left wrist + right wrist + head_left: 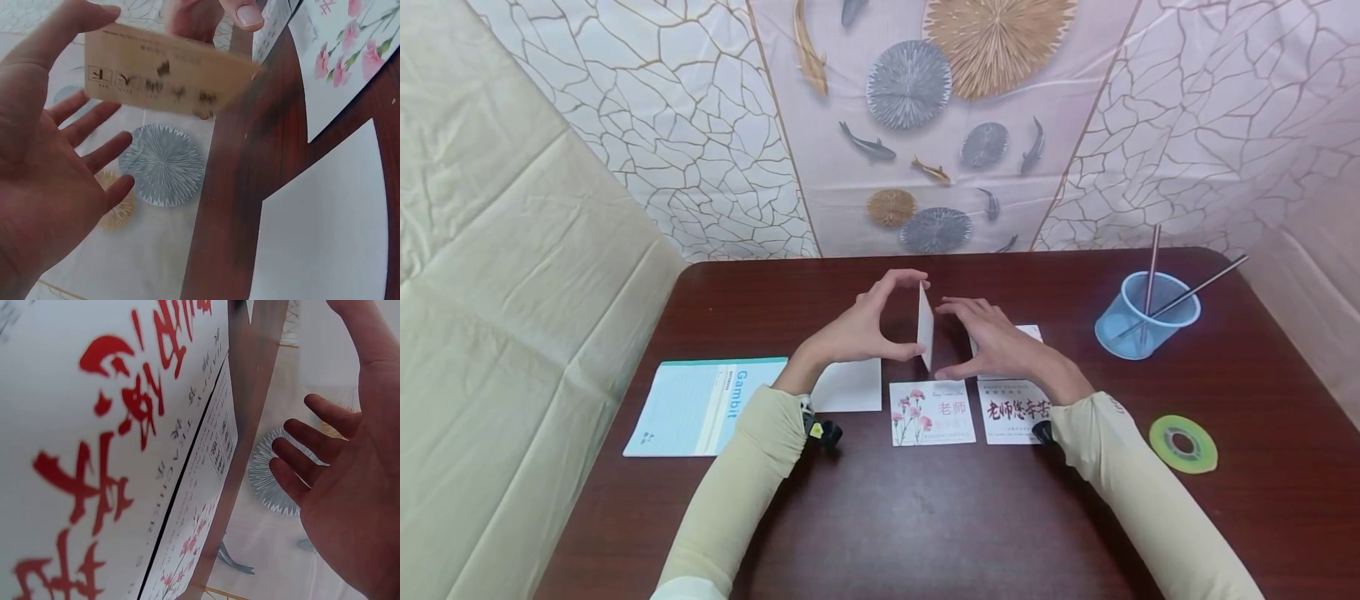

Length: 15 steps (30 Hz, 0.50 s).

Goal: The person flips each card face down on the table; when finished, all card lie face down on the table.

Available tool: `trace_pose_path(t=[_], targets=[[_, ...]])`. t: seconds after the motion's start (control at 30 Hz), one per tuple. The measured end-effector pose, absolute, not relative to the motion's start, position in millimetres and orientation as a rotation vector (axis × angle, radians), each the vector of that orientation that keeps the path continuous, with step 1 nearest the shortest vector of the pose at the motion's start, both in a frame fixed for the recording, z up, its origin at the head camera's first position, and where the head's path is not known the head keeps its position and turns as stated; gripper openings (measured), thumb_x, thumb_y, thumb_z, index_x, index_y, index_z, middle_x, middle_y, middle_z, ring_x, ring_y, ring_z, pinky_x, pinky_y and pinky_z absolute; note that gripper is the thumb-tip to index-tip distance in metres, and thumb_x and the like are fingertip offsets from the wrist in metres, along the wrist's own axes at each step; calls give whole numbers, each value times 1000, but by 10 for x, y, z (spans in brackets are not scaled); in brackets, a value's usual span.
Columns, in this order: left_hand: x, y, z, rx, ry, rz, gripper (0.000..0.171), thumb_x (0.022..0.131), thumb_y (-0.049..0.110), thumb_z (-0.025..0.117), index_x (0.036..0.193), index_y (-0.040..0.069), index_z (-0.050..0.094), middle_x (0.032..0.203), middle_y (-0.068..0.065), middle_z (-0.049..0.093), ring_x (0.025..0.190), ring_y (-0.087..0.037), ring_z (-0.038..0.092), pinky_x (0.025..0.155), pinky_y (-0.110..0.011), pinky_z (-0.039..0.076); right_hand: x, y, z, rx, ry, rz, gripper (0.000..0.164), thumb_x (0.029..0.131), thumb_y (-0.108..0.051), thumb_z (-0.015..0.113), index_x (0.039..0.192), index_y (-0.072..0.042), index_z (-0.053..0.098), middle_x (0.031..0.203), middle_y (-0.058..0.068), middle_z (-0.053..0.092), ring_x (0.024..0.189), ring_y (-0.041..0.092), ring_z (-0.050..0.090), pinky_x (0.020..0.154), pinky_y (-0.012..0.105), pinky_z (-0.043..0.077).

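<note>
White card (925,327) stands on edge mid-table (925,517), left hand (857,329) pinching top and bottom edges, likely to keep it upright, right hand (992,342) at its 3 o'clock, grip open and empty, flower card (932,412) flat at 6.

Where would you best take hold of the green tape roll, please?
Grip the tape roll by its outer rim, coming from above with the right hand, which is nearer. It lies flat on the table with open space around, so fingers could probably pinch across the ring.
</note>
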<state>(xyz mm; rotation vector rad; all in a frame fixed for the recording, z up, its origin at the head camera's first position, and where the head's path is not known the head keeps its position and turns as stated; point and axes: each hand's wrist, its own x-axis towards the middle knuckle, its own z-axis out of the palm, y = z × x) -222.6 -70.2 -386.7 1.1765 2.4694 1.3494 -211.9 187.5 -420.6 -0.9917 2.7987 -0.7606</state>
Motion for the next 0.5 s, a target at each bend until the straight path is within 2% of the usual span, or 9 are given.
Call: trace_pose_path(t=[0.1,0.23,0.4,0.5], targets=[[-2228,-718,-3882,1196,2369,1469,90,75,30,84,146,20,30,147,0,39,136,-18,35,109,-51,25,-2118,1866,-4209,-995,2800,-766,105,68,-60,82,146,-6,38,151,16,34,135,34,29,107,60,20],[-2235,-743,-3909,1211,2320,1538,89,76,24,84,146,15,30,147,-3,39,136,-19,36,110,-51,26,-2118,1873,-4213,-967,2821,-766,103,68,-61,81,145,-7,39,151,14,34,136,32,29,108,58,20],[-2206,-864,-3955,1017,2435,1433,91,75,32,86,146,16,33,146,4,39,135,-17,35,110,-45,28,-2119,1950,-4213,-892,2825,-740,100,67,-61,82,144,-11,42,154,11,31,137,32,26,109,60,18],[-2188,-939,-4014,888,2525,1285,93,73,39,86,146,16,35,145,3,38,134,-16,34,109,-44,28,-2117,2014,-4199,-883,2827,-727,98,66,-59,83,143,-12,44,154,11,30,138,32,26,109,61,16]])
